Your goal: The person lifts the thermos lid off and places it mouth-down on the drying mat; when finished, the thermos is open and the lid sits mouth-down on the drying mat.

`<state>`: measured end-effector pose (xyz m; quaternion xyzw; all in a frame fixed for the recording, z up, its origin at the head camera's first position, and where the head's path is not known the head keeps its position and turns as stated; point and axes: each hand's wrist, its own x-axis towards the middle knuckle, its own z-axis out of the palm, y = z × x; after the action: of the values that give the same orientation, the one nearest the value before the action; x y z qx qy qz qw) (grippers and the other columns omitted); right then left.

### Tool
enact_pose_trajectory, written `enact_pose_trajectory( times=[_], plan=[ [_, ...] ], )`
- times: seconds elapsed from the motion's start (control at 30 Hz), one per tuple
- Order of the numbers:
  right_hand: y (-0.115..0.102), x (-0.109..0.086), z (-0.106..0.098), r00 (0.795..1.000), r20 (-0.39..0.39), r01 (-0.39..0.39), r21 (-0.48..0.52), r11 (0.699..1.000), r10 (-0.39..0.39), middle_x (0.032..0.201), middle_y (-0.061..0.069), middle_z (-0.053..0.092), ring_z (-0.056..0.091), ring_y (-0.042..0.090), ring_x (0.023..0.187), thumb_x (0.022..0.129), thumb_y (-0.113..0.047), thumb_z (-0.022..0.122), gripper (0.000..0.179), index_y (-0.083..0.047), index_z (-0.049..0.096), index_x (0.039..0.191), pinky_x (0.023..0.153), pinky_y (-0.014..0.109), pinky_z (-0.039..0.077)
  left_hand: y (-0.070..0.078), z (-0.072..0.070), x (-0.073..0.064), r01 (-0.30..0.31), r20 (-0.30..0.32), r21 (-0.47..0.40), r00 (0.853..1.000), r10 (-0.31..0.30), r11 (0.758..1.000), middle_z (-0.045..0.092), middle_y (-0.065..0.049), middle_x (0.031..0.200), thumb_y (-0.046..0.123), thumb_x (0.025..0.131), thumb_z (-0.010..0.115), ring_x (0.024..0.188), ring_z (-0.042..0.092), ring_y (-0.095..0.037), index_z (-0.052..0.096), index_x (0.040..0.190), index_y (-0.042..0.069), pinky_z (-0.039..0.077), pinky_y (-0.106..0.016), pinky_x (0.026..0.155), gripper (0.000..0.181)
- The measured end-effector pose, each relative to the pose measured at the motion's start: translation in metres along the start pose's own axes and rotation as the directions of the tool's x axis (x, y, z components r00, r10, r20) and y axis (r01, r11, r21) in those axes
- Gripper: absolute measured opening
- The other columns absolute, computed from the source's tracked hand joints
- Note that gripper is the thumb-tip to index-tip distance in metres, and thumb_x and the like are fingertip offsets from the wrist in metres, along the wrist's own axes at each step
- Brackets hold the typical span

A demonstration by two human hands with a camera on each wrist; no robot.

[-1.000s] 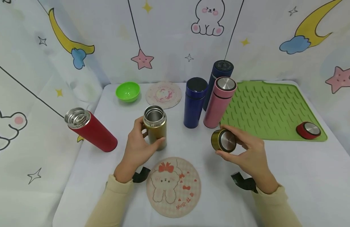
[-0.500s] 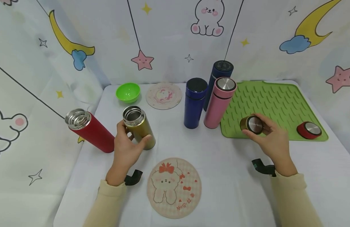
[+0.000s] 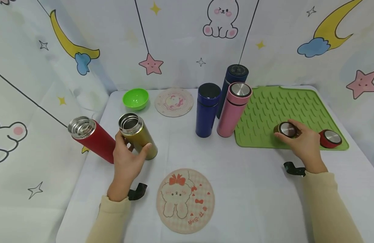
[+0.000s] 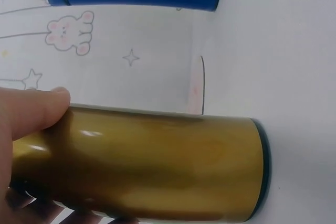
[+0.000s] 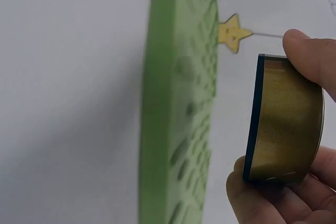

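Far L, red btl (image 3: 97,143), uncapped, on white table (image 3: 244,189). Just R of it, grasping gold btl (image 3: 140,136), also uncapped, w/ L hand (image 3: 127,167), thumb R side, fingers curled round opp. side. Behind, green bowl (image 3: 136,98), then coaster (image 3: 174,102). Round bunny mat (image 3: 185,200) up front. Next, blue btl (image 3: 205,116), navy btl (image 3: 234,75) & pink btl (image 3: 231,116), all capped, close tog. Far R, pinching gold lid (image 3: 287,129) btwn thumb & fingers of R hand (image 3: 306,145), above green mat (image 3: 265,108), not touching; red lid (image 3: 331,138) on mat, nr R hand.
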<state>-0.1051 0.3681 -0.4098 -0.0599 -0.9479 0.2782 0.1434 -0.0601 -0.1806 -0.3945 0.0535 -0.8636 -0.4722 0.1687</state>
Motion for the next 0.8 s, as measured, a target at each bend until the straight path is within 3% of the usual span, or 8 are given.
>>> enact_pose_trajectory(
  times=[0.1,0.23,0.37,0.5,0.67,0.8],
  plan=[
    [0.014,0.002,0.000,0.999,0.032,-0.037,-0.049,0.998,0.038,0.106,0.033,0.071,0.044,-0.009,0.069,0.084,-0.041,0.086,0.075,-0.004,0.060,0.144,0.057,0.018,0.036,-0.002,-0.001,-0.001,-0.011,-0.028,-0.004,1.000,0.011,1.000,0.051,-0.017,0.153,0.018,0.087,0.085,0.138,0.055,-0.040,0.034,0.152,0.002,0.051,-0.068,0.104,0.085],
    [0.030,0.002,-0.003,0.995,0.053,-0.081,-0.083,0.993,0.086,0.112,0.037,0.069,0.061,0.024,0.083,0.087,-0.043,0.083,0.077,-0.003,0.057,0.147,0.057,0.017,0.035,-0.006,-0.002,-0.002,-0.029,-0.069,-0.009,0.997,0.028,1.000,0.053,-0.018,0.150,0.016,0.085,0.087,0.135,0.057,-0.039,0.036,0.151,0.001,0.053,-0.067,0.103,0.084],
    [0.039,0.002,-0.007,0.990,0.073,-0.112,-0.090,0.990,0.118,0.121,0.042,0.064,0.061,0.052,0.101,0.089,-0.043,0.081,0.078,0.000,0.054,0.148,0.057,0.019,0.036,-0.010,-0.004,-0.002,-0.041,-0.102,-0.023,0.994,0.038,0.999,0.055,-0.017,0.148,0.015,0.085,0.086,0.132,0.058,-0.037,0.038,0.150,0.001,0.054,-0.067,0.103,0.082],
    [0.044,0.002,-0.011,0.983,0.111,-0.132,-0.114,0.985,0.145,0.129,0.044,0.059,0.056,0.059,0.111,0.091,-0.044,0.079,0.081,0.002,0.049,0.151,0.067,0.035,0.045,-0.012,-0.005,-0.002,-0.053,-0.121,-0.027,0.991,0.049,0.998,0.055,-0.015,0.148,0.015,0.085,0.086,0.129,0.058,-0.034,0.038,0.150,0.002,0.056,-0.063,0.100,0.082],
    [0.049,0.002,-0.015,0.977,0.132,-0.150,-0.130,0.980,0.167,0.135,0.046,0.053,0.050,0.063,0.117,0.092,-0.046,0.076,0.084,0.003,0.045,0.153,0.081,0.063,0.047,-0.014,-0.006,-0.003,-0.065,-0.145,-0.015,0.988,0.062,0.998,0.058,-0.017,0.141,0.015,0.083,0.088,0.114,0.057,-0.028,0.039,0.148,0.000,0.052,-0.043,0.087,0.082],
    [0.054,0.003,-0.016,0.976,0.132,-0.154,-0.149,0.977,0.174,0.130,0.048,0.054,0.051,0.063,0.113,0.091,-0.047,0.077,0.086,0.003,0.044,0.153,0.076,0.059,0.046,-0.014,-0.007,-0.003,-0.061,-0.157,-0.003,0.986,0.059,0.998,0.058,-0.018,0.137,0.015,0.083,0.088,0.106,0.053,-0.024,0.039,0.148,0.001,0.047,-0.039,0.081,0.083]
  ],
)
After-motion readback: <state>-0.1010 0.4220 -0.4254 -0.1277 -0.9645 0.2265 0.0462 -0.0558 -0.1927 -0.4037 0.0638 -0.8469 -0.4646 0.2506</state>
